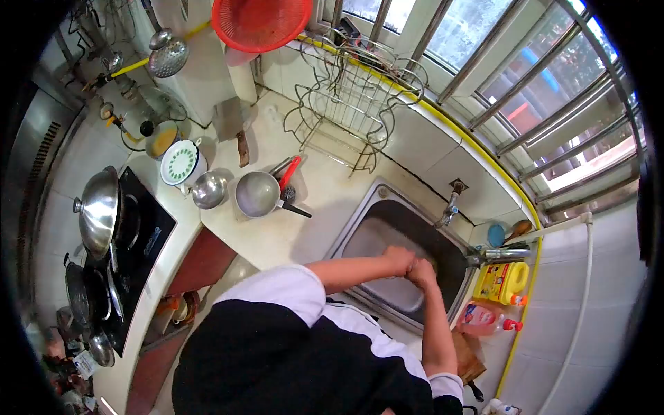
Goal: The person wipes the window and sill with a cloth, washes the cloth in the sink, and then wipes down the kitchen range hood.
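Observation:
Over the metal sink, my left hand and my right hand meet and press together. Both look closed, fingers curled in against each other. Anything between them is hidden by the hands themselves. Below them in the basin lies a pale, shiny area that I cannot make out clearly. The faucet rises from the wall side, beyond my hands.
Left of the sink, the counter holds a small saucepan, a metal bowl, an enamel pot and a cleaver. A wire rack stands behind. Right are a yellow jug and a pink bottle.

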